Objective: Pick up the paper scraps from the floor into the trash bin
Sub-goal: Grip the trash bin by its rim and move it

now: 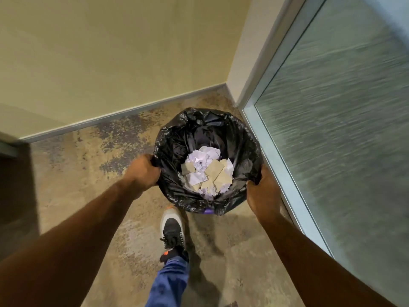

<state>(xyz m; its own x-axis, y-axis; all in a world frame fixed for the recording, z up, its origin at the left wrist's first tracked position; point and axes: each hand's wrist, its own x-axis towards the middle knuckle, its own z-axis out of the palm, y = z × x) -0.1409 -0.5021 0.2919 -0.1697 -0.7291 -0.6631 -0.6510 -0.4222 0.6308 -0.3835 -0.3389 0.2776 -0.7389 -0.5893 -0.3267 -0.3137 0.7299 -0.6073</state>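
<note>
A person's left hand (143,171) and right hand (262,191) each keep a clamped grip on opposite rims of the black-lined trash bin (174,191), where white and brown paper scraps (209,173) lie inside; no writing is legible, and a shoe (172,227) stands just beside the bin.

Dim, warm indoor light. Motion blur streaks the glass panel (345,120) beyond the right hand (263,191); wide-angle bending at edges; dark shadow far left.
</note>
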